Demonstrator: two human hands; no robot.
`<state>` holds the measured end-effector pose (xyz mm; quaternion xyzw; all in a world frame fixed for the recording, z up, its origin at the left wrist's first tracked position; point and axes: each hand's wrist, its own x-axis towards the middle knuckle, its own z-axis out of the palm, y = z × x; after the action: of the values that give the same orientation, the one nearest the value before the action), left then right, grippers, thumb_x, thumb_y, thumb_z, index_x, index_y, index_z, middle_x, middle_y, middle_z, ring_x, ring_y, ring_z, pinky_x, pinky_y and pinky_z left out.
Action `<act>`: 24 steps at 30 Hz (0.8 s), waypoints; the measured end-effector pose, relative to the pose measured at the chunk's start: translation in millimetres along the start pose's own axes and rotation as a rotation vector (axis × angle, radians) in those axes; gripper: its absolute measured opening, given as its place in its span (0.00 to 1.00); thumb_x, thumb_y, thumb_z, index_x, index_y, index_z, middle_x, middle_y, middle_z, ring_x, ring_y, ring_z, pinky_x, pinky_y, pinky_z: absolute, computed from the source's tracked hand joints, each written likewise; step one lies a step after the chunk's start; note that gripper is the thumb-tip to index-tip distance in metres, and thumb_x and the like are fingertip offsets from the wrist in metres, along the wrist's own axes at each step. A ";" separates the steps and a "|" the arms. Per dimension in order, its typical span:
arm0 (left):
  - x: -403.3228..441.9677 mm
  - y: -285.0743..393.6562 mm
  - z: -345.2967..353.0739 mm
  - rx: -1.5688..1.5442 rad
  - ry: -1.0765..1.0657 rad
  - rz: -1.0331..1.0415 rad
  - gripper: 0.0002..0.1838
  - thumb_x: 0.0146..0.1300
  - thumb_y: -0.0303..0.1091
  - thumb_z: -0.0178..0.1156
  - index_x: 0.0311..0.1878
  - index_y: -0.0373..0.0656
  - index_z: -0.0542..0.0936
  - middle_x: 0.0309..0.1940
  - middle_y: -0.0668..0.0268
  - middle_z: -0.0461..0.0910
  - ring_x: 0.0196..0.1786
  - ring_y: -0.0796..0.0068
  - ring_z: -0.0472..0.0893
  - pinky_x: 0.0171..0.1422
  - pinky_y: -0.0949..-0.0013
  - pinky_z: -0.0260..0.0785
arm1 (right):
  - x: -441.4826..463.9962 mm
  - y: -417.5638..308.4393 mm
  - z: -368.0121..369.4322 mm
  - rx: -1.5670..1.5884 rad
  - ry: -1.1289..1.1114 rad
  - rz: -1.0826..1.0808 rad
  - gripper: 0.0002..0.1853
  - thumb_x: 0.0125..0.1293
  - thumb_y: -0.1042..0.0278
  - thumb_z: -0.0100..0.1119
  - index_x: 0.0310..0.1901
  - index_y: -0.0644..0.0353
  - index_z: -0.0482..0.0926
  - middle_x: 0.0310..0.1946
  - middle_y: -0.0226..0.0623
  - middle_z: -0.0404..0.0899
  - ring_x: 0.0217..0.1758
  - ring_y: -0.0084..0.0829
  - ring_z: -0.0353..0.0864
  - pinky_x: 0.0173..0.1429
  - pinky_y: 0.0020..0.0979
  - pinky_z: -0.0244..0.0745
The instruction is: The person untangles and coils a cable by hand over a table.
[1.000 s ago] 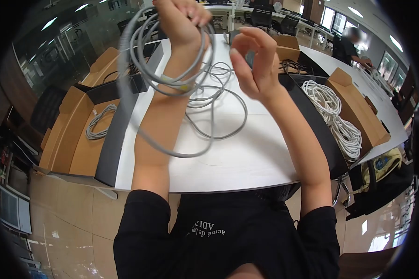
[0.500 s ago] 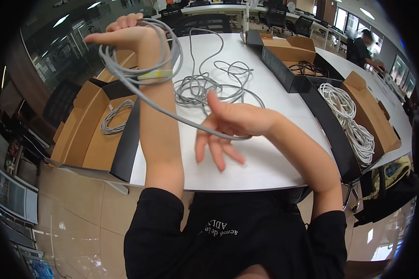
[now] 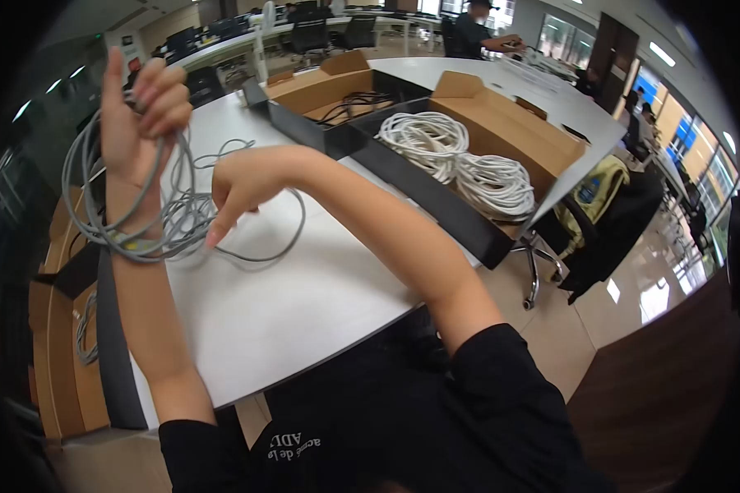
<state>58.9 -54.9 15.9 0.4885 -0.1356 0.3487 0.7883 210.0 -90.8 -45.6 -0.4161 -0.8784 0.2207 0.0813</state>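
My left hand is raised at the upper left, thumb up and fingers curled over the grey cable. Several loops of that cable hang around this hand and wrist, with a yellowish tag low on the wrist. To its right, my right hand is bent downward, its fingers drawn in on the grey cable beside the coil; part of the grip is hidden. A loose tangle of the same cable lies behind and between my hands, and one wide loop curves out to the right on the white table.
An open box at the right holds white cable bundles. Behind it, another box holds black cables. At the left edge, a box contains a grey coil. Beyond are a chair with a bag and a seated person.
The view has turned right. My left hand has tipped upright with its loops. My right hand, spread half a second ago, has moved toward the coil and its fingers have drawn in.
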 end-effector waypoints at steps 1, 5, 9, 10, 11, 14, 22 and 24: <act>6.4 -11.8 -2.1 0.109 0.006 -0.045 0.28 0.66 0.61 0.46 0.20 0.48 0.59 0.16 0.74 0.56 0.14 0.88 0.53 0.18 0.82 0.45 | -6.0 5.6 -7.3 -0.075 0.072 -0.019 0.28 0.44 0.38 0.68 0.23 0.62 0.81 0.17 0.35 0.75 0.23 0.29 0.75 0.29 0.29 0.68; 14.3 -56.3 13.3 0.708 0.291 0.115 0.31 0.62 0.70 0.39 0.27 0.46 0.62 0.19 0.75 0.59 0.15 0.91 0.55 0.19 0.84 0.48 | -25.5 16.6 -26.0 -0.180 0.304 -0.019 0.25 0.40 0.45 0.73 0.26 0.63 0.80 0.19 0.36 0.76 0.26 0.31 0.77 0.31 0.30 0.70; 12.3 -63.3 16.1 0.996 0.399 0.284 0.35 0.62 0.71 0.36 0.37 0.41 0.67 0.25 0.72 0.66 0.19 0.91 0.58 0.22 0.84 0.49 | -17.3 25.3 -26.0 -0.419 0.537 -0.126 0.23 0.41 0.45 0.71 0.24 0.59 0.80 0.26 0.35 0.80 0.36 0.37 0.80 0.39 0.34 0.73; 12.0 -63.4 17.1 1.121 0.436 0.360 0.36 0.62 0.71 0.36 0.40 0.40 0.68 0.28 0.71 0.68 0.20 0.90 0.59 0.23 0.84 0.50 | -12.3 30.9 -24.3 -0.463 0.625 -0.230 0.18 0.44 0.50 0.69 0.24 0.60 0.80 0.28 0.35 0.79 0.38 0.38 0.79 0.41 0.35 0.73; 13.5 -59.6 14.0 1.169 0.430 0.363 0.40 0.61 0.71 0.37 0.46 0.36 0.69 0.33 0.67 0.72 0.23 0.90 0.60 0.24 0.83 0.51 | -11.0 34.1 -25.6 -0.548 0.696 -0.258 0.16 0.44 0.53 0.68 0.25 0.60 0.80 0.28 0.36 0.79 0.37 0.38 0.79 0.41 0.36 0.74; 11.1 -62.4 12.4 1.176 0.486 0.317 0.42 0.60 0.73 0.37 0.48 0.34 0.68 0.35 0.65 0.73 0.24 0.89 0.61 0.24 0.83 0.52 | -9.0 38.5 -28.7 -0.619 0.831 -0.343 0.11 0.45 0.61 0.65 0.25 0.61 0.81 0.28 0.38 0.79 0.37 0.40 0.79 0.44 0.38 0.75; 12.7 -76.1 10.6 1.365 0.482 0.321 0.45 0.56 0.76 0.38 0.42 0.34 0.72 0.33 0.63 0.74 0.30 0.84 0.70 0.27 0.83 0.59 | -12.4 42.4 -31.0 -0.497 0.828 -0.245 0.16 0.41 0.52 0.72 0.23 0.57 0.82 0.26 0.37 0.79 0.38 0.39 0.78 0.44 0.37 0.74; 14.0 -74.4 1.9 1.274 0.402 0.317 0.44 0.59 0.75 0.36 0.44 0.35 0.73 0.33 0.64 0.74 0.29 0.84 0.70 0.28 0.83 0.62 | -15.1 39.4 -33.8 -0.310 0.755 -0.236 0.13 0.44 0.58 0.70 0.28 0.56 0.83 0.26 0.39 0.79 0.37 0.39 0.79 0.44 0.36 0.74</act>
<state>120.0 -71.5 -25.6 0.7570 0.1751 0.5554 0.2964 258.2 -69.7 -32.8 -0.3714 -0.8515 -0.0926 0.3584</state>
